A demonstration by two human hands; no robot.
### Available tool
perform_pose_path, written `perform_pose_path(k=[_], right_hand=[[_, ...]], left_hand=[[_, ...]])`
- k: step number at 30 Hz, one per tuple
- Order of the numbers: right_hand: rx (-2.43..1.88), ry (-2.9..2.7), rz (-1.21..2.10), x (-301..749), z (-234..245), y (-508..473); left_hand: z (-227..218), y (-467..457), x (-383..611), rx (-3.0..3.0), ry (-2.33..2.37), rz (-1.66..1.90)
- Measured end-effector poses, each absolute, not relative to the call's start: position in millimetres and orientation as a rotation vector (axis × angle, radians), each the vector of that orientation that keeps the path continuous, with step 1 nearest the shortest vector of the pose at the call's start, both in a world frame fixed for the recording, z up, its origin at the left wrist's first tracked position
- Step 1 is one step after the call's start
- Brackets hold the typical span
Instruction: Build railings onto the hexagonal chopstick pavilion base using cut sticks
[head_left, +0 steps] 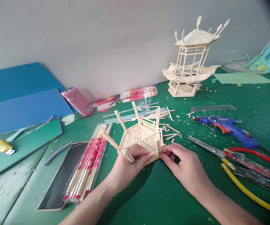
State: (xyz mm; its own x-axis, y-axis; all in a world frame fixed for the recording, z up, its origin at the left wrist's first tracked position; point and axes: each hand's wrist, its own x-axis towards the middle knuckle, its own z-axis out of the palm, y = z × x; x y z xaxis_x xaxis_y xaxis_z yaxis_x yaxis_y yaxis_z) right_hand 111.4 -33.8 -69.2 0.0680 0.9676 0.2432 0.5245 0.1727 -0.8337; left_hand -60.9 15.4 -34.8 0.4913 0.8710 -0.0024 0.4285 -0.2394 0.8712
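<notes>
A hexagonal base made of pale wooden sticks lies before me, its floor laid in rings, with several posts standing at its corners. My left hand is closed on the near edge of this base, with thumb and forefinger pressed by a stick along that edge and a post rising beside the knuckles. At the right front corner, my right hand pinches close to the foot of another post. Whatever sits between the right fingertips is too small to make out.
A finished stick pavilion stands at the back right. To the right lie a blue glue gun, scissors and a clear ruler. On the left are wrapped chopsticks, a phone and a pink bottle. Cut sticks lie behind.
</notes>
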Motion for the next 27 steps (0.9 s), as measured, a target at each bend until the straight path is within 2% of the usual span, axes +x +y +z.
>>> perform_pose_path(k=[27], right_hand=[[-1.5, -1.615, 0.611, 111.6, -69.3, -34.3]], left_hand=[[-38.2, 16.5, -65.6, 1.872, 1.027, 0.637]])
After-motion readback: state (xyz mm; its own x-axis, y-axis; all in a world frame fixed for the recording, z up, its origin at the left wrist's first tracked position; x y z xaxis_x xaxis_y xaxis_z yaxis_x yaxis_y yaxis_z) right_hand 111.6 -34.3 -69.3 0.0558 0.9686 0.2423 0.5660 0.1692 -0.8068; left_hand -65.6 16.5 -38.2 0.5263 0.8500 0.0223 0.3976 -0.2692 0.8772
